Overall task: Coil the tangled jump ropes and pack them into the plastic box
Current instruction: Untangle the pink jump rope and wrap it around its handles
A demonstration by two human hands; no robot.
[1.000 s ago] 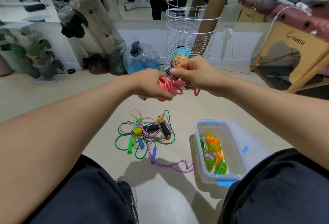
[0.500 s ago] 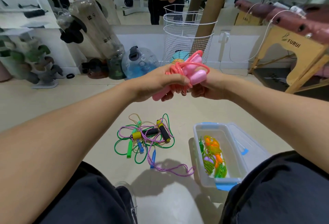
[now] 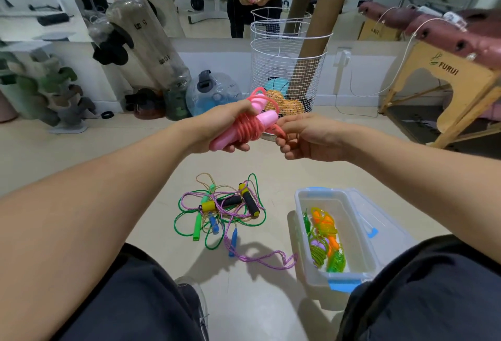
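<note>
A white wire basket (image 3: 287, 69) is standing against the far wall with two cardboard tubes (image 3: 315, 42) leaning up out of it and balls lying at its bottom; it is sitting directly behind the raised hands, so its lower part is partly hidden by them. To its left a clear water-filled bag (image 3: 214, 91) and a tall transparent cylinder (image 3: 149, 42) are resting by the wall, and a wooden massage table (image 3: 458, 74) is standing at the right. The left hand (image 3: 219, 129) is gripping a pink jump rope (image 3: 252, 123), its cord wound around the two pink handles, fingers curled under the bundle. The right hand (image 3: 311, 137) is pinching the loose end of the pink cord just beside the bundle. Below, on the floor, a tangle of ropes (image 3: 225, 210) in green, purple and tan, with green, blue and black-and-yellow handles, is lying just left of the plastic box (image 3: 301, 232). The box is sitting open, its lid (image 3: 379, 221) lying beside it on the right, and coiled orange and green ropes (image 3: 325, 237) are lying inside it.
</note>
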